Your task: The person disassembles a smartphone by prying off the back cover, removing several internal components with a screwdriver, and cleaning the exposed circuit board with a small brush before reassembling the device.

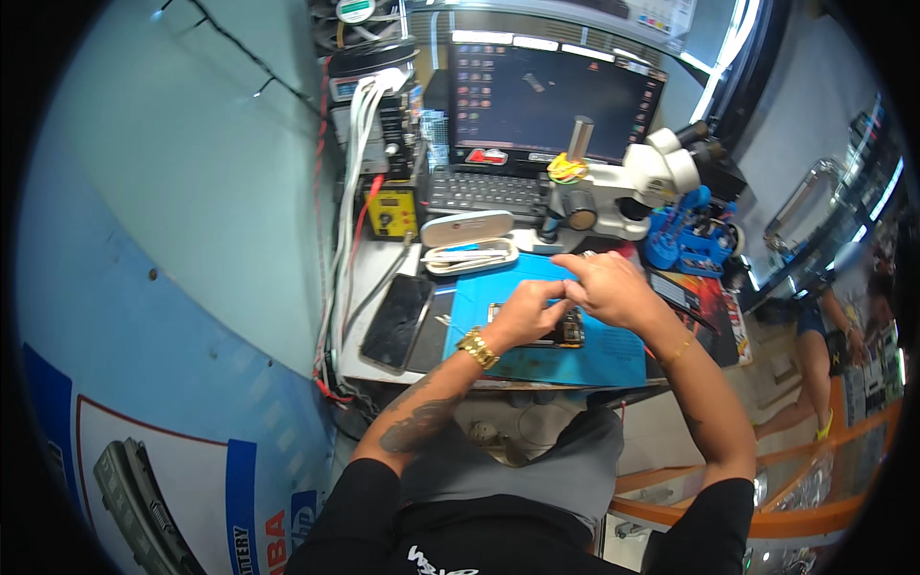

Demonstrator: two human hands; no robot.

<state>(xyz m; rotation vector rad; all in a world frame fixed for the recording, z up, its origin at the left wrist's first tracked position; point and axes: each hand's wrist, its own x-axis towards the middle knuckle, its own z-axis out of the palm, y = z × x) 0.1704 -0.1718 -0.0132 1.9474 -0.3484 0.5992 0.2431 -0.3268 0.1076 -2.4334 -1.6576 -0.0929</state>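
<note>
Over an opened phone [565, 333] with exposed insides on a blue mat [604, 369], my left hand [527, 311] and my right hand [610, 290] meet at the fingertips. My left hand’s thumb and fingers are drawn together; whatever is between them is too small to make out. My right hand’s index finger points forward, the others curled, and anything in them is hidden. A dark smartphone [393, 321] lies left of the mat. Behind it sits an open pale case [468, 230] with slim tools inside.
A microscope [661, 168] stands behind my hands, with a keyboard [489, 187] and monitor [546, 86] beyond. A blue organizer [695, 244] is at right, a yellow-fronted device [388, 211] and cables at left. Another person’s leg [815, 364] shows past the desk, near an orange-edged counter.
</note>
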